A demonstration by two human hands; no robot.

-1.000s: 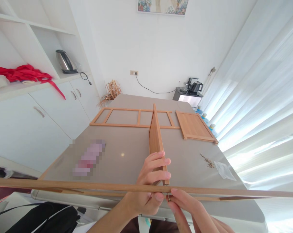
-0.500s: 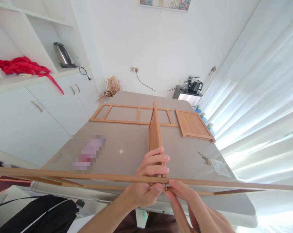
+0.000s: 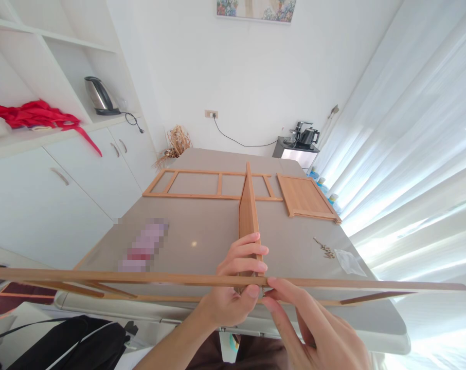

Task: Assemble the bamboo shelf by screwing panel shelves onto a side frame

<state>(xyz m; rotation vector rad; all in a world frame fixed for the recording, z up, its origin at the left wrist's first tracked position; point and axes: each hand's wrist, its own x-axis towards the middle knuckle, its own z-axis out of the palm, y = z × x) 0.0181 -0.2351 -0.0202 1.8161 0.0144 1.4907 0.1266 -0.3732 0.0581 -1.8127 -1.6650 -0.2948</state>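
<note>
A long wooden ladder-like frame (image 3: 148,278) stands on edge across the near side of the table. Meeting it at a right angle is an upright wooden panel (image 3: 248,208), which reaches away over the tabletop. My left hand (image 3: 231,303) wraps round this joint, fingers on the panel and thumb on the near side of the frame. Between the thumb and fingertips of my right hand (image 3: 314,321) is a small brass-coloured screw (image 3: 263,291), pinched at the frame where the panel meets it. How deep the screw sits is hidden.
Another wooden frame (image 3: 194,196) lies flat toward the back, with a second panel (image 3: 308,197) to its right. Several loose screws (image 3: 327,252) and a clear plastic bag (image 3: 348,262) lie at the right. A blurred pinkish item (image 3: 146,244) is on the left.
The camera view has shifted slightly. Both hands keep their places at the joint, and the right fingertips have moved only a little around the screw.
</note>
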